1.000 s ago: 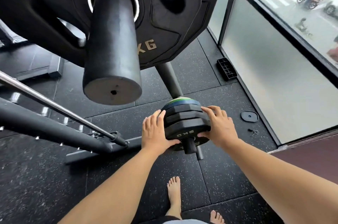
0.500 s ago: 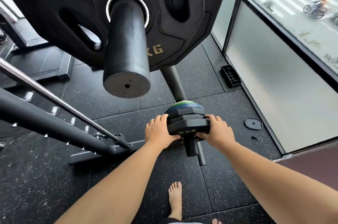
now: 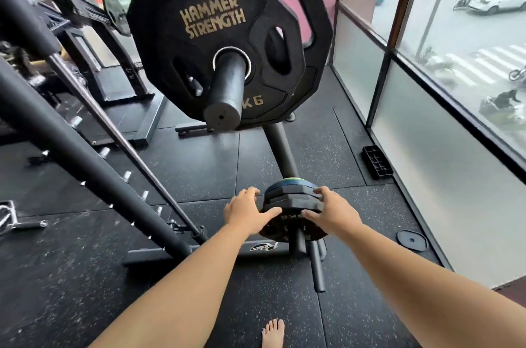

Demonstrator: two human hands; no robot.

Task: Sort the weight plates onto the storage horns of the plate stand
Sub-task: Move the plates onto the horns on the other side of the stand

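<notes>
Both hands are on the small plates (image 3: 290,196), low down on the stand. The left hand (image 3: 244,209) clasps the stack's left edge, fingers curled round behind it and thumb laid across the face of the front plate (image 3: 287,226). The right hand (image 3: 332,212) mirrors it on the right edge, fingers hooked over the top of the stack and thumb pressed on that same face. That's a two-handed grasp, both arms stretched out straight.

The stack is threaded on the lower horn (image 3: 299,242), whose black tip pokes out toward us just below the thumbs. A strip of green and blue rim shows at the far end of the stack. The front plate carries a KG marking, upside down from here.

The post of the plate stand (image 3: 280,148) rises to the upper horn (image 3: 225,91). There hangs the big plate (image 3: 216,20), black with gold HAMMER STRENGTH lettering, and a larger one sits close behind it.

Out to the right, a loose plate (image 3: 412,240) lies flat on the floor (image 3: 199,165), well apart from the stand and near the window (image 3: 455,148). A black tray (image 3: 377,162) sits farther along that wall. On the left, a barbell (image 3: 113,131) slants down beside a thick black beam (image 3: 85,154). One bare foot (image 3: 272,333) shows at the near edge.
</notes>
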